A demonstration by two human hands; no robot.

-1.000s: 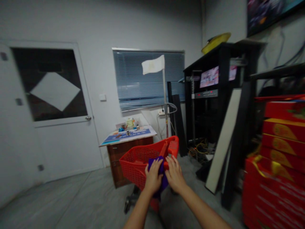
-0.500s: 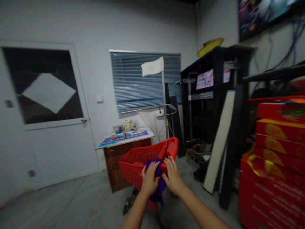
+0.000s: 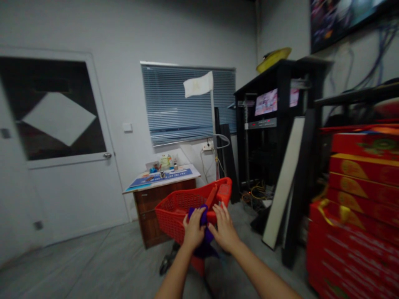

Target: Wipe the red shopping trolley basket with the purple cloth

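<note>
A red plastic shopping cart [image 3: 174, 203] stands in front of me, its basket to the left and its raised end to the right. My left hand [image 3: 195, 229] presses a purple cloth [image 3: 205, 249] against the cart's near edge, fingers bent over it. The lower part of the cloth hangs down between my forearms. On the right, my right hand [image 3: 225, 228] rests against the cart's edge beside the cloth, fingers stretched and apart. My hands hide part of the cloth and the edge.
Behind the cart is a wooden cabinet [image 3: 156, 226] with small items on top. A white flag [image 3: 198, 85] rises on a pole. A black rack [image 3: 282, 91], leaning boards [image 3: 285, 182] and stacked red boxes [image 3: 355, 245] occupy the right. A white door [image 3: 75, 195] is left.
The view has shifted slightly, so the room sits a little further left. The hanging part of the cloth has swung and changed shape. Both hands stay at the cart's edge.
</note>
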